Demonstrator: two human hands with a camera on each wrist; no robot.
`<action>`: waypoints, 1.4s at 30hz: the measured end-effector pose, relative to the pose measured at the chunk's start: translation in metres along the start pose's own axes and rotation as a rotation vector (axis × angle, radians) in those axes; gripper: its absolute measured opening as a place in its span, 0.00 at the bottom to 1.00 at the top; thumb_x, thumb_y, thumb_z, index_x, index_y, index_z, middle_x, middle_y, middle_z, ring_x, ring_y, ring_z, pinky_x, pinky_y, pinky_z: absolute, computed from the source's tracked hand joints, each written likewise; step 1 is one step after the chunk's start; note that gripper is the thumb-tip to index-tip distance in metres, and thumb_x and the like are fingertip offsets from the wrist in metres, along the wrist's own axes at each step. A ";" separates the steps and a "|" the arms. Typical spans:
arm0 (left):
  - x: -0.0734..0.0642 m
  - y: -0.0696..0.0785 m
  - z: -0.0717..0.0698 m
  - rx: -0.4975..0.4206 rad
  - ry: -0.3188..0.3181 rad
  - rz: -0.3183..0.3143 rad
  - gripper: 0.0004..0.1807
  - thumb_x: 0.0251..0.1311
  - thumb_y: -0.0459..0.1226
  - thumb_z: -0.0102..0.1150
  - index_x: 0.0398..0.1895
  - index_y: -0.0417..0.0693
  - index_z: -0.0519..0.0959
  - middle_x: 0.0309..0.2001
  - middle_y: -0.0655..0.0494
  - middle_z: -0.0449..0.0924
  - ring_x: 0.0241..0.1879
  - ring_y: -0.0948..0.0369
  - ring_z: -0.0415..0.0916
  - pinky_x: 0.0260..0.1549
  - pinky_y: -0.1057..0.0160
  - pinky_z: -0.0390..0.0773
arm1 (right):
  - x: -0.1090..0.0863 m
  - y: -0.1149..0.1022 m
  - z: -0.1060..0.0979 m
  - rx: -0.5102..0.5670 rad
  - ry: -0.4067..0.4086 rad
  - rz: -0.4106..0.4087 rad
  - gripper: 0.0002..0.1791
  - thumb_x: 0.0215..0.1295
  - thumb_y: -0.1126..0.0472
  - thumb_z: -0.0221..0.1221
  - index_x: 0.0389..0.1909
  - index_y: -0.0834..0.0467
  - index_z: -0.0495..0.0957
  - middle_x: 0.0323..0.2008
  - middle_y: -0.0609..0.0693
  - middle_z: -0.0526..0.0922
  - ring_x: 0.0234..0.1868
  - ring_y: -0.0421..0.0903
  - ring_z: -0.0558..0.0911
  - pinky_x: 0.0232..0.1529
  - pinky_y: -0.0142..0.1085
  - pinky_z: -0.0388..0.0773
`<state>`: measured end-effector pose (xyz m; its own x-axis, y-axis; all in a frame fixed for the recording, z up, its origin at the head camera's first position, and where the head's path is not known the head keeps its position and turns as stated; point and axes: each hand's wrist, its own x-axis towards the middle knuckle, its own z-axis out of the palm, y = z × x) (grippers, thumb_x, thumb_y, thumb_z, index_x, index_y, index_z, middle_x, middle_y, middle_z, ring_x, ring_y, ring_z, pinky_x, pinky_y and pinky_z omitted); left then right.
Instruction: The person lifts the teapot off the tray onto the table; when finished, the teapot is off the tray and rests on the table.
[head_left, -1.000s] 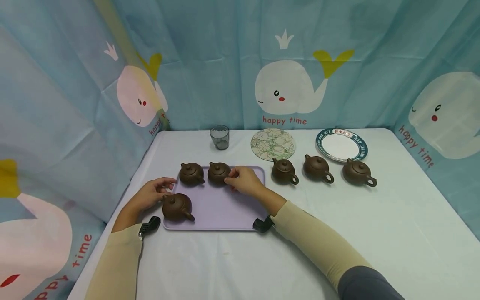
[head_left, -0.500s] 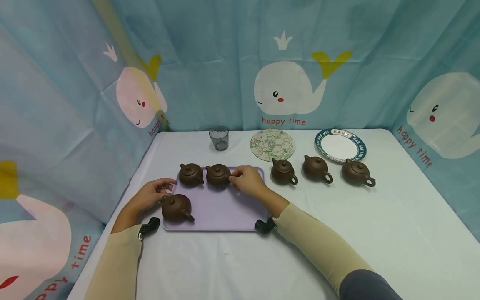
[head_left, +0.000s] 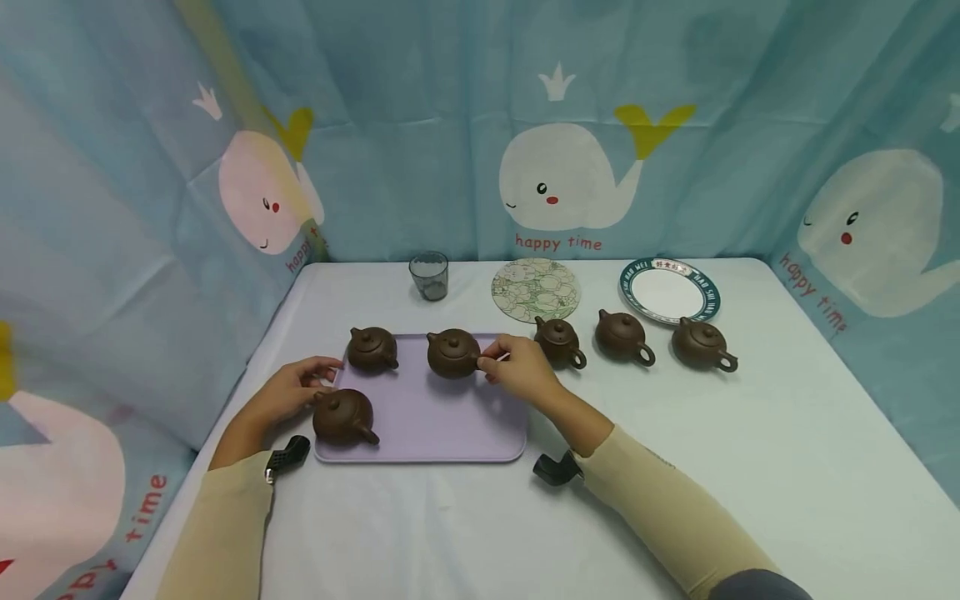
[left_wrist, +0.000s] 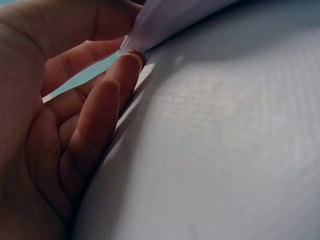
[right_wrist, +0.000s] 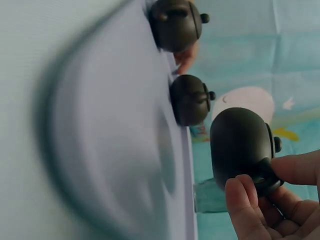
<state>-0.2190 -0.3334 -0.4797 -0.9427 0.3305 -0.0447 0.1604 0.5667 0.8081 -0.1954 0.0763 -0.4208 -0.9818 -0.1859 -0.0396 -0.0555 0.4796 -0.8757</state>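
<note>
A lilac tray (head_left: 420,425) lies on the white table. My right hand (head_left: 525,367) pinches the handle of a brown teapot (head_left: 453,353) over the tray's back part; in the right wrist view this teapot (right_wrist: 240,145) hangs clear of the tray surface. Two more brown teapots rest on the tray: one at the back left (head_left: 372,349) and one at the front left (head_left: 342,416). At the tray's left edge is my left hand (head_left: 288,390). The left wrist view has its thumb and fingers (left_wrist: 102,107) gripping the tray rim (left_wrist: 165,25).
Three brown teapots stand in a row right of the tray: a near one (head_left: 557,340), a middle one (head_left: 624,337) and a far-right one (head_left: 701,342). Behind are a glass (head_left: 430,277), a round patterned mat (head_left: 536,289) and a green-rimmed plate (head_left: 670,290). A whale-print curtain surrounds the table.
My right hand has moved right with the teapot, which has come up off the tray and away from the back-left teapot. My left hand has stayed at the tray's edge.
</note>
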 end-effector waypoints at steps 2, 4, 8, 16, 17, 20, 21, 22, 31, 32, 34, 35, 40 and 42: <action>-0.001 -0.001 -0.001 0.008 0.004 -0.022 0.28 0.54 0.25 0.60 0.62 0.36 0.71 0.47 0.40 0.75 0.33 0.58 0.74 0.29 0.64 0.74 | -0.009 0.001 -0.005 0.008 0.008 0.000 0.05 0.62 0.59 0.64 0.33 0.57 0.83 0.28 0.51 0.85 0.27 0.42 0.83 0.33 0.38 0.76; -0.003 0.005 -0.002 0.006 0.001 -0.046 0.28 0.55 0.26 0.59 0.62 0.36 0.71 0.47 0.40 0.74 0.34 0.56 0.73 0.30 0.64 0.74 | -0.018 0.004 -0.010 0.025 0.019 0.005 0.05 0.61 0.60 0.64 0.33 0.58 0.82 0.29 0.52 0.85 0.27 0.42 0.83 0.33 0.37 0.77; -0.003 0.005 -0.002 -0.011 0.001 -0.062 0.28 0.55 0.27 0.59 0.62 0.37 0.71 0.48 0.39 0.74 0.35 0.55 0.72 0.31 0.64 0.74 | -0.037 0.014 -0.020 0.091 0.032 0.017 0.05 0.62 0.62 0.64 0.33 0.61 0.81 0.30 0.54 0.85 0.28 0.44 0.84 0.33 0.38 0.79; -0.004 -0.002 -0.005 -0.014 0.004 -0.048 0.28 0.54 0.26 0.59 0.62 0.36 0.71 0.47 0.39 0.74 0.34 0.56 0.74 0.30 0.64 0.75 | -0.068 0.030 -0.042 0.205 0.028 0.047 0.06 0.62 0.66 0.62 0.35 0.66 0.80 0.33 0.56 0.84 0.31 0.51 0.85 0.36 0.40 0.81; -0.003 -0.002 -0.005 -0.018 0.005 -0.049 0.28 0.54 0.26 0.59 0.62 0.36 0.71 0.47 0.39 0.74 0.34 0.56 0.74 0.30 0.64 0.75 | -0.072 0.032 -0.045 0.210 0.027 0.046 0.06 0.62 0.66 0.62 0.35 0.67 0.80 0.34 0.56 0.84 0.32 0.51 0.85 0.36 0.40 0.81; -0.002 -0.002 -0.005 -0.020 0.005 -0.044 0.28 0.54 0.25 0.59 0.62 0.37 0.71 0.47 0.39 0.74 0.34 0.56 0.74 0.30 0.64 0.75 | -0.082 0.036 -0.055 0.210 0.027 0.043 0.06 0.63 0.66 0.62 0.35 0.67 0.80 0.34 0.58 0.84 0.32 0.52 0.85 0.37 0.39 0.81; -0.002 -0.001 -0.005 -0.014 0.007 -0.042 0.28 0.54 0.25 0.59 0.62 0.37 0.72 0.47 0.39 0.74 0.34 0.56 0.74 0.30 0.64 0.75 | -0.085 0.038 -0.058 0.210 0.025 0.043 0.06 0.63 0.66 0.62 0.35 0.67 0.80 0.34 0.58 0.84 0.33 0.52 0.85 0.37 0.39 0.81; -0.002 -0.001 -0.005 -0.010 0.008 -0.042 0.28 0.54 0.25 0.59 0.62 0.37 0.72 0.47 0.39 0.74 0.34 0.55 0.74 0.30 0.64 0.75 | -0.088 0.039 -0.061 0.214 0.024 0.041 0.06 0.63 0.67 0.61 0.35 0.68 0.80 0.34 0.58 0.84 0.33 0.53 0.85 0.37 0.39 0.81; -0.001 -0.001 -0.005 -0.006 0.011 -0.043 0.27 0.56 0.25 0.57 0.61 0.37 0.72 0.47 0.40 0.75 0.35 0.54 0.72 0.30 0.63 0.75 | -0.110 0.054 -0.084 0.130 0.021 0.085 0.08 0.63 0.64 0.62 0.36 0.67 0.79 0.34 0.61 0.85 0.31 0.50 0.85 0.37 0.35 0.79; -0.001 -0.001 -0.005 -0.012 0.010 -0.041 0.26 0.56 0.26 0.58 0.61 0.38 0.72 0.47 0.40 0.75 0.35 0.54 0.72 0.30 0.63 0.75 | -0.112 0.056 -0.085 0.124 0.026 0.092 0.08 0.63 0.63 0.62 0.36 0.66 0.80 0.33 0.60 0.85 0.31 0.49 0.85 0.37 0.35 0.79; -0.001 -0.001 -0.004 -0.027 0.010 -0.038 0.26 0.55 0.27 0.58 0.61 0.38 0.73 0.46 0.41 0.75 0.34 0.56 0.72 0.29 0.63 0.75 | -0.116 0.060 -0.087 0.097 0.033 0.096 0.09 0.63 0.62 0.63 0.36 0.65 0.80 0.32 0.58 0.85 0.31 0.49 0.85 0.36 0.34 0.77; -0.001 -0.001 -0.004 -0.037 0.009 -0.037 0.26 0.55 0.27 0.59 0.61 0.38 0.73 0.46 0.41 0.75 0.34 0.56 0.72 0.29 0.63 0.75 | -0.118 0.062 -0.088 0.083 0.035 0.094 0.09 0.63 0.61 0.63 0.36 0.65 0.80 0.31 0.57 0.85 0.31 0.48 0.85 0.36 0.34 0.77; -0.003 0.001 -0.002 -0.062 0.010 -0.024 0.26 0.55 0.27 0.60 0.60 0.36 0.73 0.45 0.42 0.75 0.32 0.58 0.72 0.28 0.63 0.75 | -0.124 0.071 -0.090 0.041 0.040 0.122 0.09 0.63 0.60 0.63 0.35 0.63 0.81 0.28 0.54 0.85 0.30 0.47 0.84 0.35 0.34 0.75; -0.003 0.001 -0.001 -0.062 0.010 -0.020 0.26 0.56 0.27 0.60 0.61 0.36 0.72 0.45 0.41 0.75 0.33 0.58 0.72 0.28 0.63 0.75 | -0.125 0.073 -0.090 0.035 0.037 0.137 0.08 0.63 0.60 0.62 0.35 0.63 0.81 0.28 0.54 0.85 0.30 0.47 0.84 0.35 0.34 0.75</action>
<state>-0.2158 -0.3345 -0.4779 -0.9484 0.3121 -0.0556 0.1235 0.5254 0.8419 -0.0929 0.2116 -0.4365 -0.9858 -0.0888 -0.1423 0.0849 0.4676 -0.8799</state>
